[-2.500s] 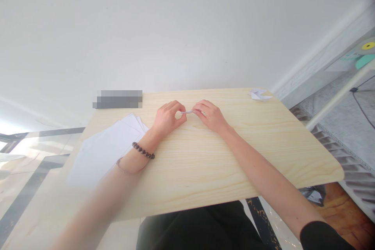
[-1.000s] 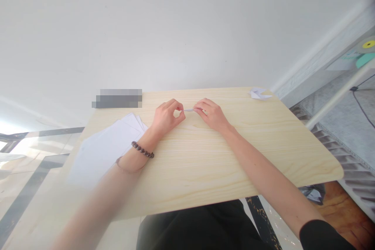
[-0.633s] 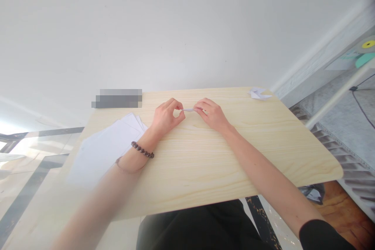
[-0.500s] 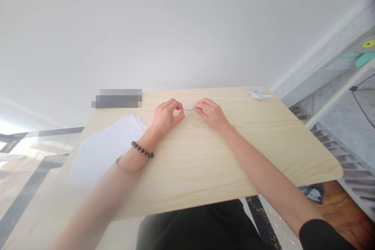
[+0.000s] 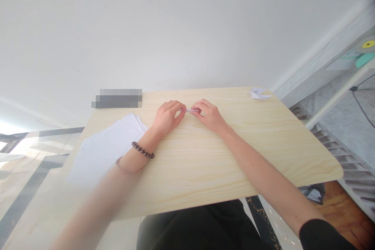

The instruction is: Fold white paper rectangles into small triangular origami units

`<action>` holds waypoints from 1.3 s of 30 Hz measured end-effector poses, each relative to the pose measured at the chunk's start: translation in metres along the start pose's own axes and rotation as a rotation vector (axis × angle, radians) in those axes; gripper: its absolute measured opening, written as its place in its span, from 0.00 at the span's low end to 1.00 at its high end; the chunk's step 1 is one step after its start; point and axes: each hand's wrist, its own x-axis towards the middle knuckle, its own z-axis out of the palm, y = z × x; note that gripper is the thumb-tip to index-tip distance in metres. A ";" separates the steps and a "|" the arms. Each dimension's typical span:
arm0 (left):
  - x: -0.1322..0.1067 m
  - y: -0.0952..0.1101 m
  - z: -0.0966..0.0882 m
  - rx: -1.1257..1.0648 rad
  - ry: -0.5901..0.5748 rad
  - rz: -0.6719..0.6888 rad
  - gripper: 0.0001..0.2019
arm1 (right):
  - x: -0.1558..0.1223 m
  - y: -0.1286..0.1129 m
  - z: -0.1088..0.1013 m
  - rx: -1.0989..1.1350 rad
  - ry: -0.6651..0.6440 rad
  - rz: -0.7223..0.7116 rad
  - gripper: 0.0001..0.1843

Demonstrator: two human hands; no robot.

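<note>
Pinching from both sides: the left hand (image 5: 168, 117) and the right hand (image 5: 210, 116) are clamping thumb and fingertips on a thin white paper piece (image 5: 188, 110). Taking a clock centred on the tabletop (image 5: 234, 156), wall (image 5: 175, 27) at twelve: the paper piece is spanning the gap between the hands near twelve, fingers partly hiding it; cannot tell its full shape. White sheets (image 5: 108, 144) are lying overlapped at nine. A folded paper shape (image 5: 259, 94) is resting between one and two, a pixelated grey block (image 5: 118, 99) at ten. A beaded bracelet (image 5: 142, 150) is circling the left wrist.
</note>
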 end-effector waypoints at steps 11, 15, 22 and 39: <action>0.000 0.000 -0.001 -0.012 -0.001 0.031 0.07 | -0.001 0.000 0.001 -0.022 -0.009 0.008 0.10; 0.001 0.001 -0.002 -0.003 -0.017 0.035 0.08 | -0.001 -0.003 0.002 -0.005 -0.016 0.012 0.10; 0.001 0.002 -0.002 -0.013 -0.006 0.012 0.07 | 0.000 -0.003 -0.001 -0.033 0.000 0.009 0.09; 0.000 0.000 0.001 -0.039 -0.005 -0.025 0.08 | 0.001 -0.001 -0.003 -0.038 -0.007 0.024 0.08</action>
